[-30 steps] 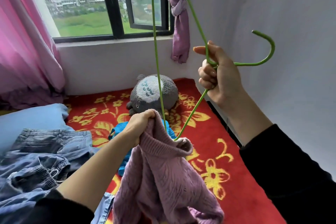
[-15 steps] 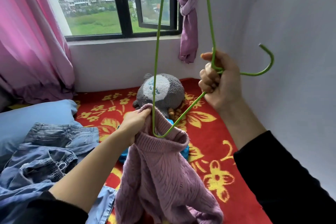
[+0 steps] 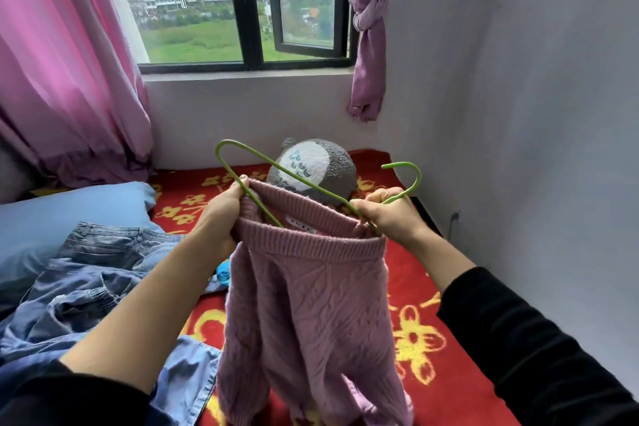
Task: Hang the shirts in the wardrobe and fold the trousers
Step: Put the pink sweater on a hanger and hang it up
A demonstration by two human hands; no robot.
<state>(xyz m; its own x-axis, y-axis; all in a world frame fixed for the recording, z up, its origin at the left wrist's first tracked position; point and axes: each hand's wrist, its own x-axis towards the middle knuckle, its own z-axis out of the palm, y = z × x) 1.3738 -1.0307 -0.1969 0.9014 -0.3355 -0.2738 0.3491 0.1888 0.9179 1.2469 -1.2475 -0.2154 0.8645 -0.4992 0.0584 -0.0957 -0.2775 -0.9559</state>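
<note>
L hand [image 3: 221, 214] grips ribbed collar of mauve cable-knit sweater [image 3: 311, 304], held up over red floral bedspread [image 3: 432, 339]. R hand [image 3: 390, 214] pinches thin green wire hanger [image 3: 297, 180] w/ collar's other side; one hanger arm sits inside neck opening. Blue denim trousers [image 3: 86, 273] lie crumpled at left.

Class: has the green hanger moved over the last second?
Yes. The green hanger came down: it rose past the window frame, now it lies low before the plush toy.
</note>
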